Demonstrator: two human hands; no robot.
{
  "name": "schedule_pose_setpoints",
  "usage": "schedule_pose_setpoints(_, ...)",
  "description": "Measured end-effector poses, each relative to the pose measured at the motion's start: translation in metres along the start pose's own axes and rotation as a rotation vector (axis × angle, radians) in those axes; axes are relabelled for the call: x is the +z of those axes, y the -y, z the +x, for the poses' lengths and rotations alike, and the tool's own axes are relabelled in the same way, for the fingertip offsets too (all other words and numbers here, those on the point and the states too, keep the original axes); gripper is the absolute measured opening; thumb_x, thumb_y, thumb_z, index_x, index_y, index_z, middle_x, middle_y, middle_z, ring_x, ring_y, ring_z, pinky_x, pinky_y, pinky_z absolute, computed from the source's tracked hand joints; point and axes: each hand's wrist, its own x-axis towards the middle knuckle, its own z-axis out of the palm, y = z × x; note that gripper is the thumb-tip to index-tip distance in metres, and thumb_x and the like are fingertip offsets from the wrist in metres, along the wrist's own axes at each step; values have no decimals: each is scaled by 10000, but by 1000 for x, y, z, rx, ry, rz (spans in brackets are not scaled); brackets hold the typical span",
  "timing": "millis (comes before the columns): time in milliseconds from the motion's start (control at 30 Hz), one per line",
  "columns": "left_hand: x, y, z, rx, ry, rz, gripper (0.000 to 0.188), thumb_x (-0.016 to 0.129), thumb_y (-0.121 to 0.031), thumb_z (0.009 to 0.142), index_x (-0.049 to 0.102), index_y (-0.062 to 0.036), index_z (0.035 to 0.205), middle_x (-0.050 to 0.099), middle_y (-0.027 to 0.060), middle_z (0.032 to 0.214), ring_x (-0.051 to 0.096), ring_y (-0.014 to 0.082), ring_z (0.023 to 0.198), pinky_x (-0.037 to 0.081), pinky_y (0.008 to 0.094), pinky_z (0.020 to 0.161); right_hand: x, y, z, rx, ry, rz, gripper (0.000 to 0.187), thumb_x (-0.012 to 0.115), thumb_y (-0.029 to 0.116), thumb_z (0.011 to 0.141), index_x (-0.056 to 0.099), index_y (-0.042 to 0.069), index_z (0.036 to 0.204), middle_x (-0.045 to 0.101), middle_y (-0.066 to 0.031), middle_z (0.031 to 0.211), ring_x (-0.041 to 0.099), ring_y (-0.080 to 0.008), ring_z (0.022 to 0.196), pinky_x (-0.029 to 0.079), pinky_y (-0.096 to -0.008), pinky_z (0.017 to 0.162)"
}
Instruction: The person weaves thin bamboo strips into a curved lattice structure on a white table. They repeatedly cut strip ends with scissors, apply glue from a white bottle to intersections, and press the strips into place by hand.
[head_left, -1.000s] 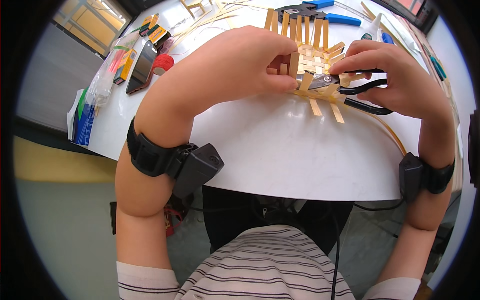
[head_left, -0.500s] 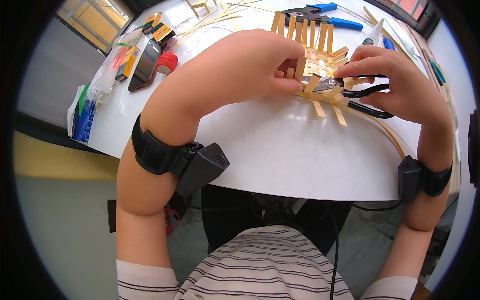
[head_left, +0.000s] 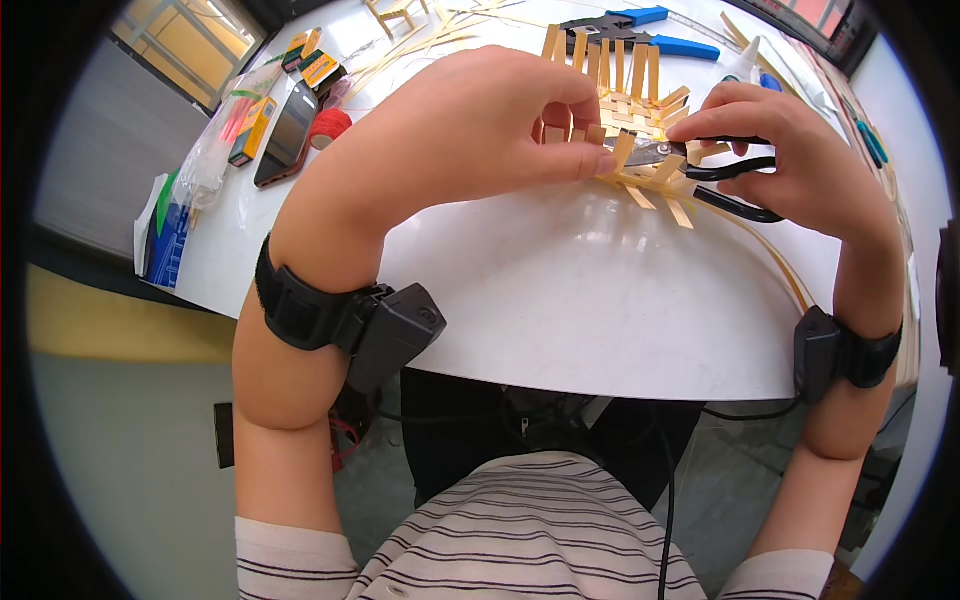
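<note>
A small woven basket piece (head_left: 632, 110) of pale bamboo strips sits toward the far side of the table, with several strip ends standing up along its edges. My left hand (head_left: 545, 130) pinches its near left edge, thumb in front and fingers behind the upright strips. Black-handled scissors (head_left: 738, 172) are in my right hand (head_left: 800, 155), fingers around the handles. Their metal blades reach in among the strips at the near edge, close to my left thumb. The blade tips are partly hidden by strips.
Blue-handled pliers (head_left: 665, 45) lie beyond the basket. At left are a phone (head_left: 287, 133), a red thread spool (head_left: 330, 128), small yellow boxes (head_left: 252, 130) and a plastic bag (head_left: 205, 165). Loose strips (head_left: 425, 45) and a tiny wooden chair (head_left: 393, 14) lie at the back.
My left hand and the basket have shifted slightly away from me, and the left thumb now lies straighter along the edge. The scissors have moved slightly the same way.
</note>
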Motion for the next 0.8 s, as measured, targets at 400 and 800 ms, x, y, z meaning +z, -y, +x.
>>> schedule_pose_setpoints(400,-5,4,0,108,-56,-62,108,767,-89,860,723,-27,936,695,56,893,669,168,835,549,282,732,1,0,0,25,-17,-9,444,720,-115,717,725,50,1130,695,-94,1016,672,-264,956,555,-368,803)
schedule_pose_setpoints(800,-17,-2,-2,95,127,-72,116,780,-16,793,714,-32,887,683,51,906,645,196,859,513,312,776,1,-1,1,7,30,-18,516,735,-144,697,720,26,1183,666,-109,1037,671,-253,981,567,-337,843)
